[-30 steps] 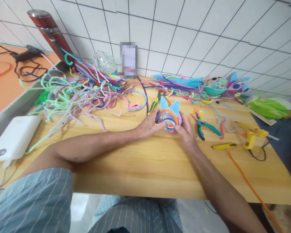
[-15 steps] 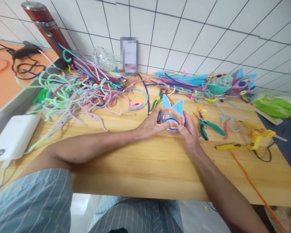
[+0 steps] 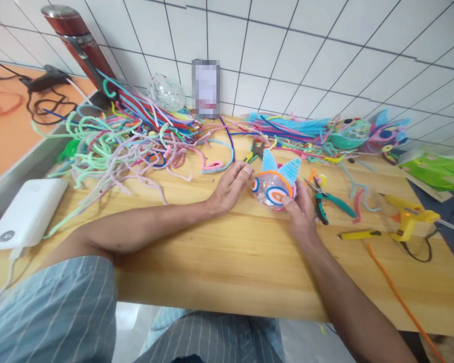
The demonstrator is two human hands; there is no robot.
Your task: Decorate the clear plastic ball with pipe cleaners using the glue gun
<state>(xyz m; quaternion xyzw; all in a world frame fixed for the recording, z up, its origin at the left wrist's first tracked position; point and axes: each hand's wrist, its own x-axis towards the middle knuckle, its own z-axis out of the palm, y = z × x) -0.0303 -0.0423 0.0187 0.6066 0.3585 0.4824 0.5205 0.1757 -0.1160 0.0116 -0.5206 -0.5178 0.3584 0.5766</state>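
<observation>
My right hand (image 3: 301,209) grips a clear decorated ball (image 3: 267,199) from its right side, thumb on the front. Two blue pointed ears (image 3: 283,169) made of pipe cleaner stand on top of the ball, with an orange band below them. Blue, white and orange rings form round eyes (image 3: 278,195) on its front. My left hand (image 3: 230,186) is just left of the ball, apart from it, fingers stretched out with nothing in them. Behind the ball lie pliers (image 3: 256,149) with yellow-green handles, partly hidden. Green-handled pliers (image 3: 331,200) rest right of my right hand.
Loose pipe cleaners (image 3: 124,151) heap up at the left, and a bundle of blue ones (image 3: 287,126) lies along the wall. A yellow glue gun (image 3: 410,219) and a yellow cutter (image 3: 359,234) are at the right. A phone (image 3: 206,88), a red flask (image 3: 79,45) and a white power bank (image 3: 30,212) stand or lie around.
My left hand has let go of the ball and moved slightly left of it. The ball, still in my right hand, now shows its ringed eyes uncovered.
</observation>
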